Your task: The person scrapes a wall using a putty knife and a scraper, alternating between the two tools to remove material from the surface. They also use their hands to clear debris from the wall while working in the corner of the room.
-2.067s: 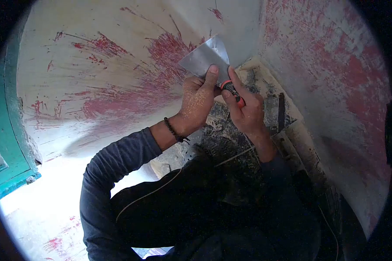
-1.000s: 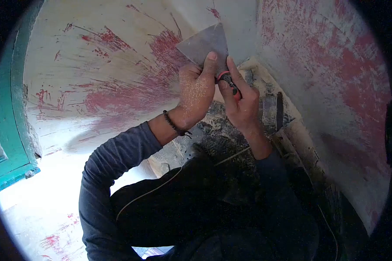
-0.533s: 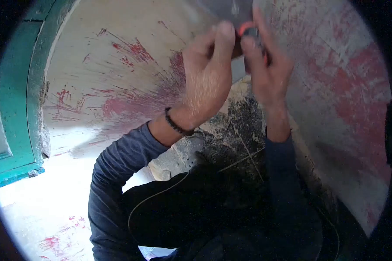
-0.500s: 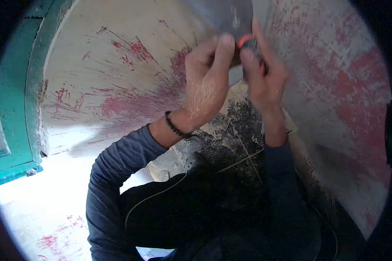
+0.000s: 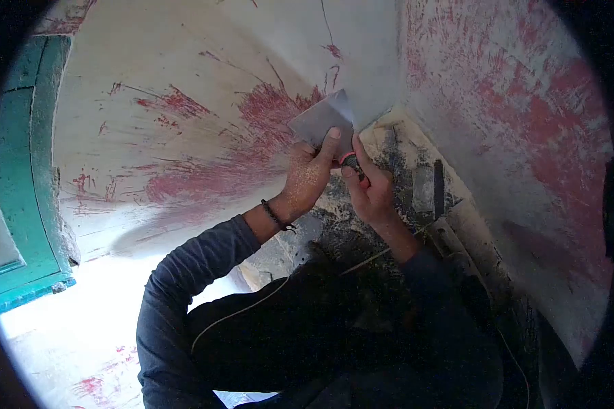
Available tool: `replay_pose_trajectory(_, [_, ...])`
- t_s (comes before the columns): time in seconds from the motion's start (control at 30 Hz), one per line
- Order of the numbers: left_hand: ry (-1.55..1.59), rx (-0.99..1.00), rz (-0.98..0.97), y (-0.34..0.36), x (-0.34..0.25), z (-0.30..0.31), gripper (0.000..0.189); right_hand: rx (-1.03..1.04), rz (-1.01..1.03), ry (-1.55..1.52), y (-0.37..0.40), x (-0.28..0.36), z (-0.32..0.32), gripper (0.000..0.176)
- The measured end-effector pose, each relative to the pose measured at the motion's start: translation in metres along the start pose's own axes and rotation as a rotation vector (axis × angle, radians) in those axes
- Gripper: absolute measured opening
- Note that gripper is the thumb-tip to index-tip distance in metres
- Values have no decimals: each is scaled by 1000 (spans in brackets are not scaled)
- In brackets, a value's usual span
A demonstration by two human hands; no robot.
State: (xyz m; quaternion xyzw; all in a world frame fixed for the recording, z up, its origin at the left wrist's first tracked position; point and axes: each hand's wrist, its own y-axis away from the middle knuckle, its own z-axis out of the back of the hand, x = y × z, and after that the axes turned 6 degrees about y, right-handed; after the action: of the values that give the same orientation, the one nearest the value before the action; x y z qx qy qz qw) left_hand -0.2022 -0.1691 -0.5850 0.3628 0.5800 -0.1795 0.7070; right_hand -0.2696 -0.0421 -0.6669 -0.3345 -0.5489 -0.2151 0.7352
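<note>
A putty knife [image 5: 323, 114] with a wide grey blade and a red-and-black handle is between both hands, in front of the corner where two walls meet. My right hand [image 5: 372, 193] is closed round the handle, its index finger stretched along it toward the blade. My left hand [image 5: 309, 172] pinches the blade's lower part, thumb flat on the near face and the other fingers behind it. Pale dust speckles the back of the left hand, and a dark bead bracelet [image 5: 273, 215] circles that wrist.
Red paint patches streak the left wall [image 5: 205, 136] and the right wall [image 5: 512, 136]. Dust and debris cover the dark floor [image 5: 334, 218] in the corner. A green door [image 5: 37, 170] stands at the far left. A thin pale cord [image 5: 239, 308] crosses my dark-clothed leg.
Both hands and the putty knife have come down from high on the wall toward my body. The blade, blurred and partly cut off before, now shows whole, and the view has shifted slightly.
</note>
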Motion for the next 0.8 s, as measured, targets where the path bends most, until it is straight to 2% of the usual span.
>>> replay_pose_trajectory(0.13, [5,-64,-113,5,12,5,40,7,93,30,0,7,1,59])
replay_pose_trajectory(0.23, [16,-88,-187,11,8,6,42,108,-30,-11,4,19,2,59])
replay_pose_trajectory(0.33, [-34,-109,-234,14,2,8,43,102,-66,-68,6,25,-3,59])
replay_pose_trajectory(0.5, [-119,-144,-307,12,-3,8,44,103,-69,-92,3,38,1,58])
replay_pose_trajectory(0.7, [-264,-142,-297,16,-19,7,42,130,-112,-65,4,49,7,58])
replay_pose_trajectory(0.8, [-199,-159,-347,16,-16,4,45,109,-94,-62,4,49,2,57])
